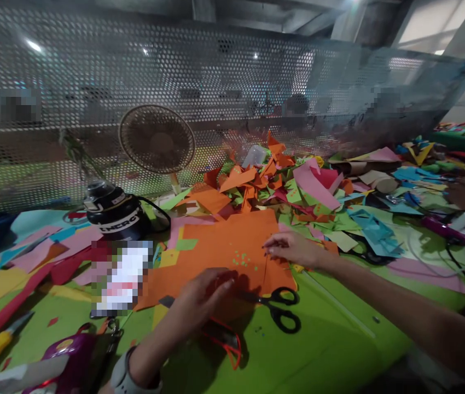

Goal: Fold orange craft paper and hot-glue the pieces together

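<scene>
Orange paper sheets [211,241] lie on the green table, with small green bits [244,259] scattered on top. Over the lower part of the orange paper is my left hand [205,298], its thumb and fingers close together; whatever is between them is too small to make out. Farther right, my right hand [288,247] is at the sheet's right edge, fingertips pinched near the paper, with any small item there unclear. Black-handled scissors [284,309] lie between the hands, blades toward my left hand. An orange-rimmed item [228,336] rests below my left hand.
A heap of cut coloured paper [253,180] rises behind the sheet. At the left stand a dark bottle-like object [113,210] and a small fan [157,139]. A phone [123,279] and a purple device [68,355] lie nearer. Cables cross the right side [462,262].
</scene>
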